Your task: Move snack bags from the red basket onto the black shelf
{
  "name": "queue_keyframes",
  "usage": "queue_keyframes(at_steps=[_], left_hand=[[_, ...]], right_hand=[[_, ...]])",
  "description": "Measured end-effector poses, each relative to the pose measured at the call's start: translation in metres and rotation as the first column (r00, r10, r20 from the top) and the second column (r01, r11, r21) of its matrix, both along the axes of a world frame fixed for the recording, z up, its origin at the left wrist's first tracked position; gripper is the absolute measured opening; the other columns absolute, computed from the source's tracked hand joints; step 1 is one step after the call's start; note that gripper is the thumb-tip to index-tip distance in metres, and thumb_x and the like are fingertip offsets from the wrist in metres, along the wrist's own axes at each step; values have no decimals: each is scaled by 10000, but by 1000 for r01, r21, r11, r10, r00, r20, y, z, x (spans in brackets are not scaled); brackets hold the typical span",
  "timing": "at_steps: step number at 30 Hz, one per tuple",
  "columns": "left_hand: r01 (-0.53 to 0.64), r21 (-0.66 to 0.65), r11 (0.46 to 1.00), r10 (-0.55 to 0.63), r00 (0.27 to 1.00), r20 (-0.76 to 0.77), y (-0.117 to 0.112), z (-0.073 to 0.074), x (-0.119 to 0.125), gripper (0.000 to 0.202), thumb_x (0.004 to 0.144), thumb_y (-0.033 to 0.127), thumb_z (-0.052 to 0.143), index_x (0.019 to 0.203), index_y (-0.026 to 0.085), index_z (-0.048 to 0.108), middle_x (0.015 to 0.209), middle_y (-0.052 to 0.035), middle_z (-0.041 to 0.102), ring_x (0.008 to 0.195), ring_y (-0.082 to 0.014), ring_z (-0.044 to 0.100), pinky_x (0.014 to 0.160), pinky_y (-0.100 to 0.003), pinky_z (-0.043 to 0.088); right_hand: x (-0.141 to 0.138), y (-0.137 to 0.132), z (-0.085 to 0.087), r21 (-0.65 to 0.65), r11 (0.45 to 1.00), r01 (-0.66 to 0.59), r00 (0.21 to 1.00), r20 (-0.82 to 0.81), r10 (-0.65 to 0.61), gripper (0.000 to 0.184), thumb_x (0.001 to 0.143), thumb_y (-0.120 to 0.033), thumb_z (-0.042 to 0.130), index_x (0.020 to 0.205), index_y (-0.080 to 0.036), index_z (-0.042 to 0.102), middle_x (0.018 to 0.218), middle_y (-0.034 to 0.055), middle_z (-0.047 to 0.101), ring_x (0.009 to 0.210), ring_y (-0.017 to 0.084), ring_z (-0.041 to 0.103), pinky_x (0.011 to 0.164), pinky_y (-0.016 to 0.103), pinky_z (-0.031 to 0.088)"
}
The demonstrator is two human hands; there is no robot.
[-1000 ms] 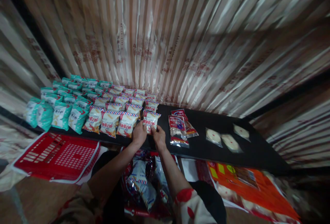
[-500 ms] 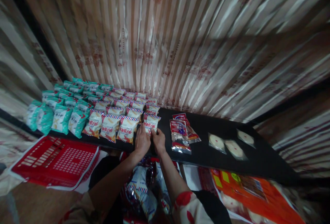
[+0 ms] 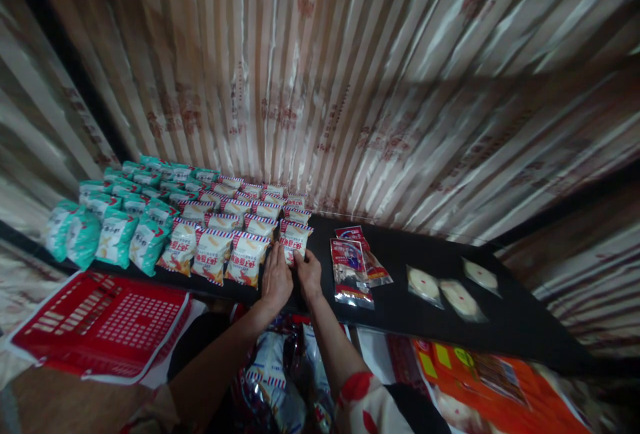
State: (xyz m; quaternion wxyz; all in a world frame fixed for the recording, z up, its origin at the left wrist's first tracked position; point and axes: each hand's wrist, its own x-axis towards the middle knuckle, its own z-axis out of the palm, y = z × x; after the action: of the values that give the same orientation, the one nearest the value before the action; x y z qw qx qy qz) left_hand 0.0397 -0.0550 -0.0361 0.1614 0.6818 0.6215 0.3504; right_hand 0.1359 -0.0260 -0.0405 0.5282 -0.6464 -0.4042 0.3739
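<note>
The front right snack bag (image 3: 293, 239), white and red with a striped top seal, stands at the end of its row. My left hand (image 3: 277, 281) lies along its left side, fingers stretched out and together, touching it. On the bag's lower right edge, my right hand (image 3: 309, 274) has bent fingers and thumb closed on it; the fingertips are partly hidden. Left of my left hand stands a matching snack bag (image 3: 247, 259), with several more in rows behind and beside. Teal snack bags (image 3: 118, 237) fill the shelf's left end.
The black shelf (image 3: 520, 317) also carries two red packets (image 3: 349, 267) and three clear-wrapped round white items (image 3: 424, 282). Below are a red basket (image 3: 115, 321), silvery bags (image 3: 273, 374) and an orange package (image 3: 485, 374). Striped plastic sheeting (image 3: 320, 74) hangs behind.
The front right bag now stands more upright between my hands, with more of its printed front showing. My hands have barely moved. The view has shifted slightly.
</note>
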Motion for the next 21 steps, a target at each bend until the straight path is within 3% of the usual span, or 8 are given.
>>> queue_keyframes(at_steps=[9, 21], left_hand=[[28, 15, 999, -28, 999, -31, 3, -1, -5, 598, 783, 53, 334, 1380, 74, 326, 1460, -139, 332, 1349, -223, 302, 1114, -388, 300], [42, 92, 995, -36, 997, -67, 7, -5, -7, 645, 752, 25, 351, 1390, 107, 311, 1458, -123, 341, 1349, -220, 302, 1103, -404, 325]], right_hand=[[2, 8, -10, 31, 999, -27, 993, 112, 23, 420, 702, -498, 563, 944, -178, 686, 815, 48, 716, 726, 200, 622, 678, 287, 471], [4, 11, -9, 44, 998, -36, 958, 284, 22, 393, 748, -486, 514, 931, -186, 690, 812, 51, 701, 751, 202, 616, 684, 283, 465]])
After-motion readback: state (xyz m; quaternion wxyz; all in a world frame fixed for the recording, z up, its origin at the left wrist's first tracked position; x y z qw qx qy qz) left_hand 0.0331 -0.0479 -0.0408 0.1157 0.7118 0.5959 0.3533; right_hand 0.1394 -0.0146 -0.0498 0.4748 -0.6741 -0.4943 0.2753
